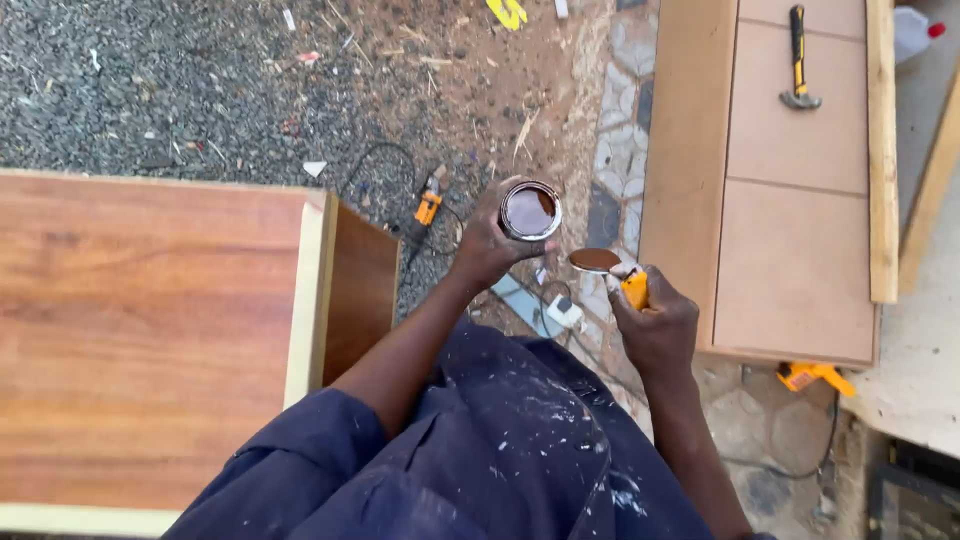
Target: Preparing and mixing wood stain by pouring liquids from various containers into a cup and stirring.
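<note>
My left hand [487, 243] grips a small round tin [530, 211], open at the top, with dark brown liquid inside. My right hand [655, 325] holds the tin's round lid [595, 261], brown-coated on its upturned face, together with a yellow-handled tool [634, 288] whose tip I cannot make out. The lid sits just right of and below the tin, apart from it. Both hands hover over the ground in front of my dark blue, paint-spattered overalls [500, 440].
A reddish wood-grain cabinet [150, 320] with a pale edge stands at left. A brown panelled board [790, 200] lies at right with a hammer [799, 60] on it. An orange power tool [428, 207] and cable lie on gravel; another orange tool [815, 376] sits by the board.
</note>
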